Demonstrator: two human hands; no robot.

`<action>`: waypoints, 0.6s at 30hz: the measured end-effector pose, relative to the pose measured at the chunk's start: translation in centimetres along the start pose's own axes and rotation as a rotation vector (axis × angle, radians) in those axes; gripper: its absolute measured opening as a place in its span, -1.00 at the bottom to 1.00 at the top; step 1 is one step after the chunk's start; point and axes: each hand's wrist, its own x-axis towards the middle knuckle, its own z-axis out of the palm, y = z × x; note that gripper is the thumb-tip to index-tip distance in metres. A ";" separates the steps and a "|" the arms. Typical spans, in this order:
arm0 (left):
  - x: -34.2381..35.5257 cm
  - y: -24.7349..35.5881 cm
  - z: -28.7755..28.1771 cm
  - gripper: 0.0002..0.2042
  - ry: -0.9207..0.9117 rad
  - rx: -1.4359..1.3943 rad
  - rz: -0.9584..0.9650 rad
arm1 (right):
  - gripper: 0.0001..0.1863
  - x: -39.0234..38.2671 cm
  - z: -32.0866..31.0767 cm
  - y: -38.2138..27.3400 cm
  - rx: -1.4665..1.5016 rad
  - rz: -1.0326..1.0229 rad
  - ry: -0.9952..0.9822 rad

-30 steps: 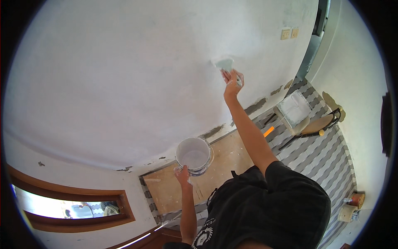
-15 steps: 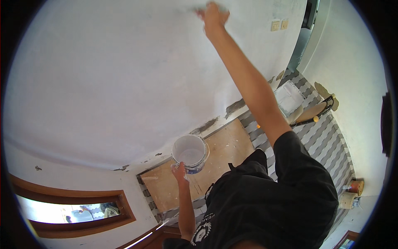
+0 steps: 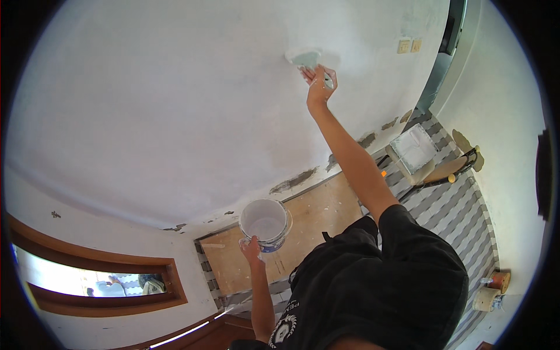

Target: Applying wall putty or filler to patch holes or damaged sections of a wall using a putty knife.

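Right hand: I have the right hand (image 3: 319, 87) raised at the wall, closed round a scraper handle, with some fingers stretched toward the blade.
Scraper: The scraper (image 3: 305, 59) is just beyond those fingertips, its broad, flat, pale green blade seemingly laid on the wall; I cannot tell its exact tilt.
Stroke: I would keep the blade shallow, its whole edge bearing evenly, with long overlapping passes; tipping onto one corner could leave ridges.
Left hand: Below and left of the right one, I have the left hand (image 3: 251, 249) pinched shut on the bucket's near rim, white residue on its skin.
Bucket: The bucket (image 3: 263, 210) sits right at that grip, round, smooth-walled and pale inside, mouth upward. I would hold it steady and bring it closer under the blade to catch drips.
Wall: Around the scraper, the wall (image 3: 175, 116) is matt and whitish, clouded with faint grey patches.
Bare patches: Low on the wall, beyond the bucket, rough grey-brown flaking (image 3: 294, 181) breaks the coat.
Board: Under the left hand's side lies a flat tan board (image 3: 318, 213), speckled white.
Chair: Right of the right forearm, a chair (image 3: 448, 172) carries a squarish, white-smeared tray (image 3: 415, 149).
Floor: Farther right, the floor (image 3: 461, 216) shows wavy grey-and-white tiling.
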 end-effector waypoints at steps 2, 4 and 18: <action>0.1 0.2 -0.4 -0.68 0.000 -0.014 0.002 | -0.80 -0.1 -0.9 0.2 -0.052 0.130 0.161; 0.6 0.5 -0.4 -0.67 0.025 0.158 -0.022 | -0.72 1.5 0.7 0.2 -0.156 0.153 0.293; -2.2 1.6 0.7 -0.72 0.032 -0.062 -0.073 | -0.88 6.6 18.4 -2.6 0.005 -0.211 -0.234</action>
